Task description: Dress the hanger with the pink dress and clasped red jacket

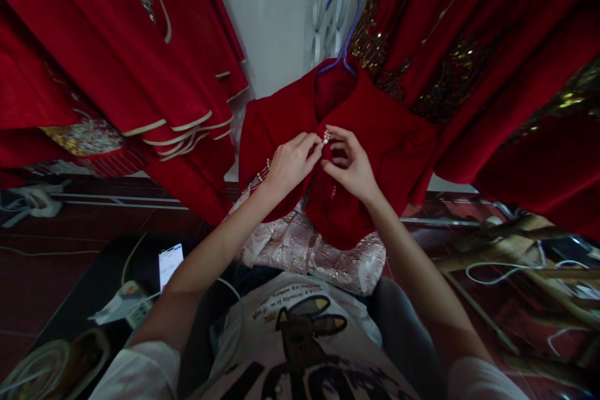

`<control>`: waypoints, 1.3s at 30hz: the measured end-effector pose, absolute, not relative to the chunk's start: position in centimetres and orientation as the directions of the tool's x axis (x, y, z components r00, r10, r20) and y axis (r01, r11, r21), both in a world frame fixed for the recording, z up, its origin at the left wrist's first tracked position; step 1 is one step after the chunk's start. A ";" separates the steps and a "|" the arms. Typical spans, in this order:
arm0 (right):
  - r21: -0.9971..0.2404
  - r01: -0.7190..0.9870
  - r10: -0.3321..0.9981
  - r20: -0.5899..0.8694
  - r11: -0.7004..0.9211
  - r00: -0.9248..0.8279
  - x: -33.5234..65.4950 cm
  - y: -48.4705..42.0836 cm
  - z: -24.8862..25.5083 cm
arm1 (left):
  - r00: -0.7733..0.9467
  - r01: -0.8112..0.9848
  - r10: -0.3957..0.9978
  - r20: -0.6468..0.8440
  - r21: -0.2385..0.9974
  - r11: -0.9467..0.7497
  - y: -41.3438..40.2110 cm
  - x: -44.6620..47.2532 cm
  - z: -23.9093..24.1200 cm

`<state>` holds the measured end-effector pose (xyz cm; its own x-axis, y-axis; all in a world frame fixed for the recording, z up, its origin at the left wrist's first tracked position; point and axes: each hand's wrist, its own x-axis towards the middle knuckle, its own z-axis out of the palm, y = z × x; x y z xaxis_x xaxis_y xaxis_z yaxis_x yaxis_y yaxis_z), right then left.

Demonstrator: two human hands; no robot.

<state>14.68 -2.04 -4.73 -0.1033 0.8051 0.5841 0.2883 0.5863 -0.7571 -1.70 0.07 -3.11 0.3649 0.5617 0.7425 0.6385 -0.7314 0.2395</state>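
A red jacket (288,112) hangs in front of me on a purple hanger (349,44), its front edges meeting under my hands. At the front opening sits a small pearl ornament (326,136). My left hand (295,161) has its fingers pinched together at the ornament's left side. From the right, my right hand (350,164) curls its fingers at the jacket's edge, its index fingertip touching the ornament. Exactly what lies between the right thumb and fingers is partly hidden. A beaded fringe (259,179) hangs on the jacket's left side, beside my left wrist.
Pale shiny brocade (285,247) lies over my lap beneath the jacket. Red garments (187,75) hang left, and sequined red ones (469,87) hang right. A lit phone (170,265) and a power strip (134,306) rest at lower left. Wooden poles and a white cable (492,278) are at right.
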 end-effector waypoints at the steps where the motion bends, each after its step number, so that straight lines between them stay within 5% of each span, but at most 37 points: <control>1: -0.733 0.336 0.799 0.588 0.591 -0.122 14.4 -2.5 -5.2 | 0.321 0.645 0.577 0.751 0.273 -0.714 0.1 -1.7 -3.3; 10: -0.751 0.570 0.932 0.353 0.334 -0.080 20.5 -5.7 -5.5 | 0.092 0.677 0.726 0.681 0.492 -0.547 1.2 -6.6 -3.6; 17: -0.868 0.237 0.894 0.390 0.437 -0.221 19.7 -9.3 0.3 | 0.210 0.640 0.850 0.483 0.589 -0.493 1.0 -11.0 -6.6; 22: -0.877 0.200 0.864 0.346 0.436 -0.367 14.6 -8.2 -0.8 | 0.080 0.579 0.858 0.507 0.678 -0.454 0.5 -10.0 -8.3; 30: -0.817 0.381 0.898 0.425 0.434 -0.113 9.7 -0.8 -7.5 | -0.024 0.363 0.875 0.483 0.820 -0.442 1.4 -8.8 -9.2; 39: -0.859 0.251 0.892 0.450 0.446 -0.043 7.8 0.3 -8.6 | -0.043 0.017 0.938 0.343 0.939 -0.342 1.8 -8.0 -9.0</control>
